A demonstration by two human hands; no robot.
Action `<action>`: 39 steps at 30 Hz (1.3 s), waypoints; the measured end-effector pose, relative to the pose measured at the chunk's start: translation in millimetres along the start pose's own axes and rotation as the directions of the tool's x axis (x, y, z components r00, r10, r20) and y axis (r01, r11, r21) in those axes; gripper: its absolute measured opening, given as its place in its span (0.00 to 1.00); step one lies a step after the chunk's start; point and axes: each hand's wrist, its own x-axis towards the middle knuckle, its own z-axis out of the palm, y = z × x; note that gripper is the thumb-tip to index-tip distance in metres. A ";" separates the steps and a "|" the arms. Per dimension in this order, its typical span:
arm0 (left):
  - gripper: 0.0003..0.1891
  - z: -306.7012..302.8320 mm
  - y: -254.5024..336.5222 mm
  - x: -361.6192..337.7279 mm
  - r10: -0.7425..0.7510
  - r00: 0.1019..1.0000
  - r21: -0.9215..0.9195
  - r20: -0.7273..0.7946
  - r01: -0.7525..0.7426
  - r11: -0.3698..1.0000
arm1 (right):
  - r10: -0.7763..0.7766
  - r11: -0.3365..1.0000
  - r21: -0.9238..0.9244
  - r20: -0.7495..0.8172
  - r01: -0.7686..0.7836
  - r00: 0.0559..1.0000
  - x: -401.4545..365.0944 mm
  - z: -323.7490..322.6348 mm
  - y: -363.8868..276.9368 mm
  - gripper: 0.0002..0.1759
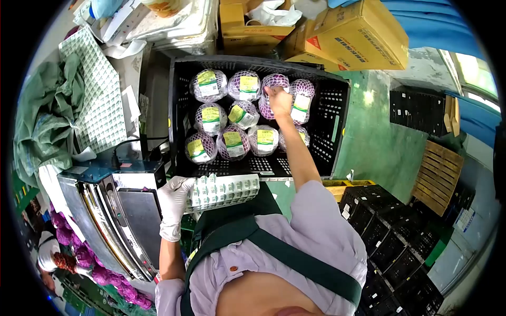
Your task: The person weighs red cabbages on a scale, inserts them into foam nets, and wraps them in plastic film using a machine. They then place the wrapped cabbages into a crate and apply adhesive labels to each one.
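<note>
A black plastic crate (258,169) holds several purple-and-white wrapped bundles in net, most with yellow-green and white labels, such as the one at the back left (208,86). My bare right hand (279,101) is over a netted bundle (275,81) in the back row, touching it; its fingers are bent, and what they pinch, if anything, is too small to make out. In front of the crate's left part, my gloved left hand (174,199) holds a sheet of small printed green-and-white stickers (224,191) by its left end.
Cardboard boxes (356,37) stand behind the crate. To the left are a machine (139,216) with a cable, another sticker sheet (95,89) and green cloth (45,116). Stacked black crates (390,247) stand at the right. Another person (48,253) is at the lower left.
</note>
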 end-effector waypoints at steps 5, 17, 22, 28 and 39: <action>0.07 1.2 -5.5 4.1 0.022 1.000 -0.022 0.009 -0.022 1.000 | -0.007 0.941 0.338 0.105 -0.029 0.994 -0.1 -35.6 64.3 0.07; 0.06 11.0 4.2 9.3 0.036 0.999 0.011 0.036 -0.036 0.999 | -0.104 0.940 -0.303 0.187 0.158 0.977 13.3 3.4 67.4 0.19; 0.07 15.6 8.1 8.5 -0.010 0.998 0.007 0.055 0.010 1.000 | 0.081 0.965 -0.255 0.078 -0.059 0.994 7.0 -24.4 62.4 0.24; 0.07 15.2 1.0 7.8 0.026 0.999 -0.001 0.046 -0.026 1.000 | -0.030 0.956 0.290 -0.044 0.041 0.999 13.3 -85.5 101.0 0.18; 0.06 23.4 5.1 9.9 0.006 0.995 0.020 0.095 -0.008 1.000 | -0.128 0.990 0.078 0.136 0.118 0.982 29.9 -48.4 147.9 0.19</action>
